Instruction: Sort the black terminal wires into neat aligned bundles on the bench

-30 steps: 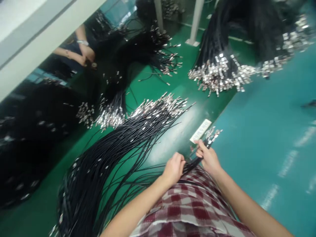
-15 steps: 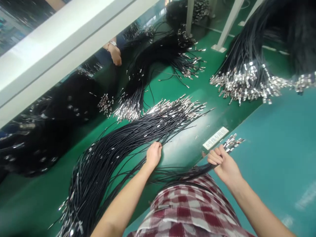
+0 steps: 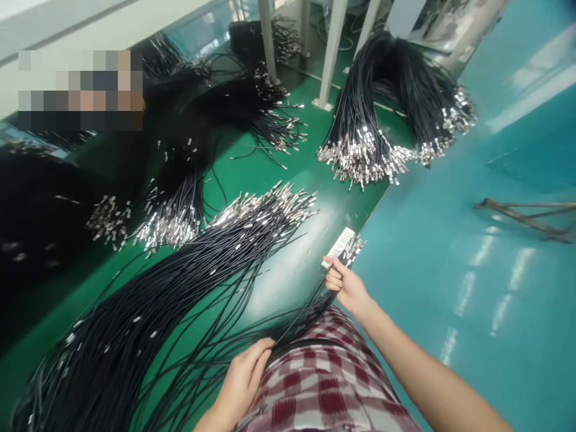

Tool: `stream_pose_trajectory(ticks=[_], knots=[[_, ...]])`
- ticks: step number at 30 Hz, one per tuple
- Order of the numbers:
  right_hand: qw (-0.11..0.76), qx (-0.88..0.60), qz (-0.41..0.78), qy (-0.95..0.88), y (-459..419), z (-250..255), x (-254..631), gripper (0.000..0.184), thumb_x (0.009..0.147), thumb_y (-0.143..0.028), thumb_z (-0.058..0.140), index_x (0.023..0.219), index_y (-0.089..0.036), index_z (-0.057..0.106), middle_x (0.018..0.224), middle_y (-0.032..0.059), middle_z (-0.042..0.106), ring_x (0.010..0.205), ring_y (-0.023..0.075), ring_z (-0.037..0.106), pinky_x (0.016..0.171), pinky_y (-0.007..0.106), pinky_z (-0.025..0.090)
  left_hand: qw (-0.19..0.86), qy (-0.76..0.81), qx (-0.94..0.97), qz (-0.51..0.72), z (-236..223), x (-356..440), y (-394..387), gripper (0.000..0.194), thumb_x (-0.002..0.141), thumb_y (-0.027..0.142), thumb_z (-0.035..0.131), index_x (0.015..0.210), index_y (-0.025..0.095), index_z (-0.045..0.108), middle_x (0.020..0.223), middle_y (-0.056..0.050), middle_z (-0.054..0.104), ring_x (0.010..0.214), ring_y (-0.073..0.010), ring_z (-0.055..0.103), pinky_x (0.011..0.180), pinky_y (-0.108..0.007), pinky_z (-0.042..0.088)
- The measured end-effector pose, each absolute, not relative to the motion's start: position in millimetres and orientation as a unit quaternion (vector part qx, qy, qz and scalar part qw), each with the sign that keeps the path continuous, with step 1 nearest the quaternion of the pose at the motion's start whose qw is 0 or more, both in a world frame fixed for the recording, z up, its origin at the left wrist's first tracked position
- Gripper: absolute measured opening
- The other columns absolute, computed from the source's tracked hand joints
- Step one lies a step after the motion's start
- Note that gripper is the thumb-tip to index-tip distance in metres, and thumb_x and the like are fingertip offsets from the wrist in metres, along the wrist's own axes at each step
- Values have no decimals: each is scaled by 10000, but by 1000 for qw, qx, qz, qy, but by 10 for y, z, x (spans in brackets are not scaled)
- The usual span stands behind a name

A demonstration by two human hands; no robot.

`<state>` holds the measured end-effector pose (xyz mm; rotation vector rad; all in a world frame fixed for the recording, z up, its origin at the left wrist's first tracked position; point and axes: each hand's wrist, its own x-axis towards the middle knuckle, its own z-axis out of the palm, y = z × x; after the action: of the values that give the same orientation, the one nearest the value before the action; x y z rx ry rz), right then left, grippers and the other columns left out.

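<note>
At lower centre, the right hand [image 3: 345, 284] curls around black, silver-tipped cables [image 3: 320, 301]; left hand [image 3: 246, 373] is half-curled, palm hidden; if holding, I cannot tell.

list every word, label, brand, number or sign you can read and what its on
White label on the green surface, partly behind the right hand: dark characters, too blurred to quote.
No other text can be made out; the cables' metal ends are too small to tell.
</note>
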<state>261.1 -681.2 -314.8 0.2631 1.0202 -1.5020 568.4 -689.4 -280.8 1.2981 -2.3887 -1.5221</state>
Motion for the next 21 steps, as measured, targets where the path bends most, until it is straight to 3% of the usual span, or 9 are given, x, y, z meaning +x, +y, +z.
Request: stream_pose_trajectory(ticks=[6, 10, 12, 16, 18, 21], knots=[[556, 99, -660, 496, -6738, -3128, 2672, 416, 659, -516, 814, 813, -163, 658, 591, -58, 404, 441, 49, 277, 372, 199, 250, -75, -809, 401, -423, -2742, 5966, -6917, 299, 973, 310, 375, 1061, 284, 659, 988, -37, 736, 886, -208, 698, 793, -298, 533], [558, 85, -653, 505, -6670, -2987, 2692, 418, 659, -512, 820, 632, -185, 562, 675, 1, 540, 571, 108, 466, 465, 239, 398, -125, -842, 340, -400, -2614, 5804, -7048, 258, 937, 270, 452, 825, 238, 682, 791, -39, 678, 798, -195, 633, 770, -304, 488], [597, 80, -656, 455, -6639, -2910, 2685, 430, 719, -489, 787, 599, -191, 501, 579, -30, 456, 521, 96, 412, 463, 231, 397, -91, -842, 366, -385, -2684, 5661, -7204, 210, 918, 269, 497, 794, 217, 659, 833, -53, 661, 852, -201, 612, 806, -312, 477], [655, 101, -646, 378, -6605, -2838, 2670, 392, 794, -401, 742, 615, -193, 462, 494, -94, 188, 422, 67, 145, 372, 179, 259, 3, -799, 546, -251, -3079, 5359, -7546, 92, 877, 203, 548, 954, 172, 588, 1028, -123, 619, 1007, -258, 578, 898, -395, 460], [658, 109, -644, 375, -6594, -2840, 2672, 390, 801, -383, 736, 617, -193, 449, 502, -96, 168, 428, 68, 115, 370, 171, 252, -1, -781, 581, -228, -3234, 5233, -7630, 45, 853, 138, 531, 873, 171, 553, 952, -113, 605, 950, -256, 580, 863, -396, 459], [661, 116, -641, 373, -6576, -2861, 2674, 392, 805, -378, 730, 620, -193, 439, 505, -95, 170, 431, 67, 112, 377, 162, 265, 27, -760, 576, -300, -3216, 5195, -7577, 128, 864, 140, 479, 749, 194, 471, 754, -31, 530, 758, -192, 551, 736, -318, 439]])
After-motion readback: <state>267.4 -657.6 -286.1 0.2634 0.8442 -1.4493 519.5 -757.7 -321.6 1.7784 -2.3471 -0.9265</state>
